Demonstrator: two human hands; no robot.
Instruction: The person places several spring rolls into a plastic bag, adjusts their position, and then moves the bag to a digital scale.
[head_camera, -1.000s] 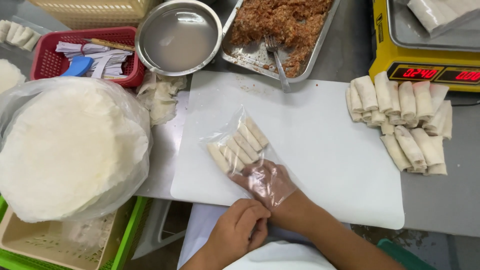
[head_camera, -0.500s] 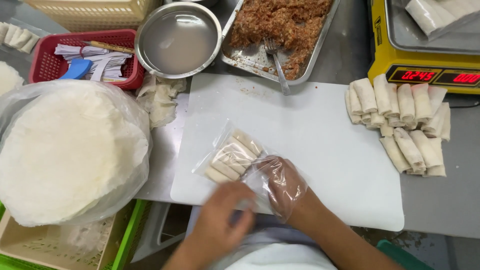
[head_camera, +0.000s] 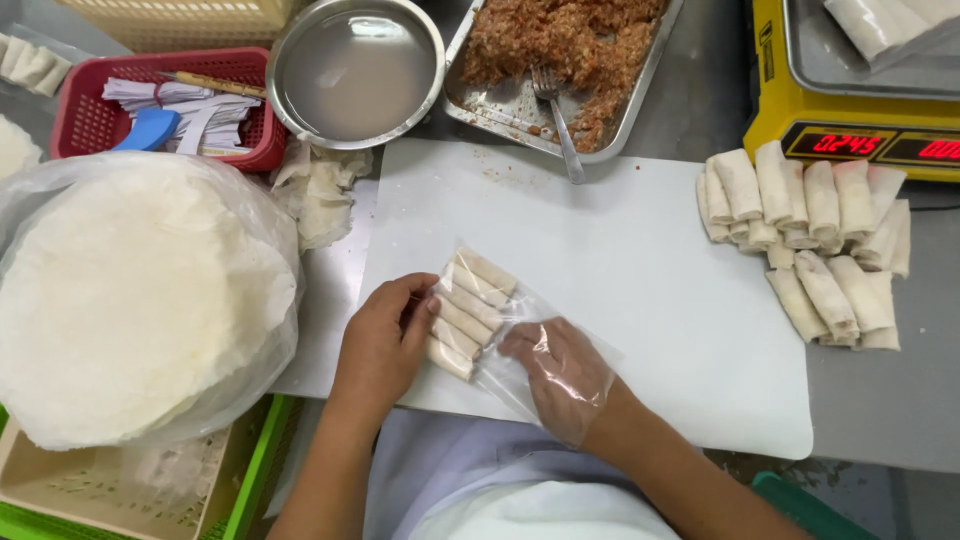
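The left hand (head_camera: 385, 340) is cupped against the closed end of a clear plastic bag (head_camera: 500, 330), fingers curled loosely round the ends of the spring rolls in the bag (head_camera: 468, 310), pressing more than gripping. The right hand (head_camera: 560, 375) is inside the open end of the bag, its fingers spread flat under the film, holding nothing that I can make out beyond the bag stretched over it.

The bagged rolls lie on the white cutting board (head_camera: 640, 270), near its front left corner, side by side in a short row. Each roll's long axis runs from lower left to upper right, and the row itself steps diagonally away from the person. The left hand meets the rolls at their lower-left ends, touching them; the right hand sits just beside the row on its other side, with a little slack film between fingertips and rolls. So the left hand is the nearer one, and the rolls lie between the two hands.

To the right, well apart from the bag, a pile of loose spring rolls (head_camera: 800, 240) rests half on the board's edge. Beyond the board stand a metal tray of minced filling (head_camera: 565, 45) with a fork (head_camera: 555, 110) in it and a round metal bowl (head_camera: 355, 70). A bagged stack of round wrappers (head_camera: 130, 300) sits to the left.
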